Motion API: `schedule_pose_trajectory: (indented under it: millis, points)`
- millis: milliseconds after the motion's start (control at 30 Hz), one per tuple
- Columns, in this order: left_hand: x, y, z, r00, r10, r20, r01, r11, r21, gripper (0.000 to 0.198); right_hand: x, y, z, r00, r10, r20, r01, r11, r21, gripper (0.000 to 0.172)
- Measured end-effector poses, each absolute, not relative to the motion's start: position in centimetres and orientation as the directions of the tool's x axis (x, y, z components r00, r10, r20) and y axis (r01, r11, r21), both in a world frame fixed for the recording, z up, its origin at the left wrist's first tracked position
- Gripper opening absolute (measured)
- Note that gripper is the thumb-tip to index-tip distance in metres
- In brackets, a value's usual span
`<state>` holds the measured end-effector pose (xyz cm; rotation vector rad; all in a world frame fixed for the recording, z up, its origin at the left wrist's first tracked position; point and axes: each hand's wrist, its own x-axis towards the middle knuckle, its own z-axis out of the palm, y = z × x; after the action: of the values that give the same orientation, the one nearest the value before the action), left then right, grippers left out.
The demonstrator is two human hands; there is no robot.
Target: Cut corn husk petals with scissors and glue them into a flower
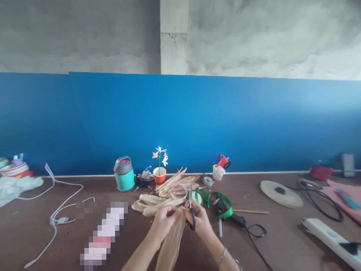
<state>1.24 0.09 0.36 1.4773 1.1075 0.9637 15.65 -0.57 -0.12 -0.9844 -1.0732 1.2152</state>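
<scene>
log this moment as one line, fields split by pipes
left hand: pinching dried corn husk | right hand: holding scissors, blades pointing away | beyond hands: loose husks, red cup with white flowers

Soft, diffuse light; faint sheen on blue panel (pixel 180 120); pixelated patch (pixel 103 234) lower left; edges stretched.

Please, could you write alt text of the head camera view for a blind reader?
A person's left hand holds a dry husk-like strip over a brown table while the right hand holds scissors. Beyond lie more strips, and a red cup of pale flowers stands before a blue panel.
</scene>
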Motion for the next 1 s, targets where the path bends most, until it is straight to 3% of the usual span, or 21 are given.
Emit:
schedule_pose_trajectory:
  millis: [100, 333, 500, 667, 1000]
  points:
    - [0.4, 0.7, 0.3, 0.285, 0.952, -0.113, 0.187, 0.06, 0.981, 0.034, 15.5, -0.6, 0.3, 0.066, 0.992, 0.103, -0.201, 0.115, -0.973, 0.043]
    - [-2.3, 2.2, 1.5, 0.074, 0.976, 0.206, 0.431, -0.217, 0.876, 0.03, 16.7, -1.0, 0.4, -0.24, 0.97, -0.042, 0.021, -0.038, -0.999, 0.039]
    - [-2.7, 1.5, 2.8, 0.091, 0.963, 0.254, 0.536, -0.262, 0.803, 0.025, 17.1, -1.2, -0.3, -0.304, 0.949, -0.084, 0.108, -0.054, -0.993, 0.04]
    - [-2.2, 1.1, 2.7, 0.174, 0.955, 0.239, 0.513, -0.295, 0.806, 0.023, 17.2, -0.9, -0.8, -0.311, 0.944, -0.11, 0.065, -0.094, -0.993, 0.044]
    - [-2.3, 1.6, 2.3, 0.159, 0.968, 0.195, 0.372, -0.241, 0.896, 0.028, 16.8, -1.0, -0.2, -0.256, 0.966, -0.024, 0.12, 0.007, -0.993, 0.03]
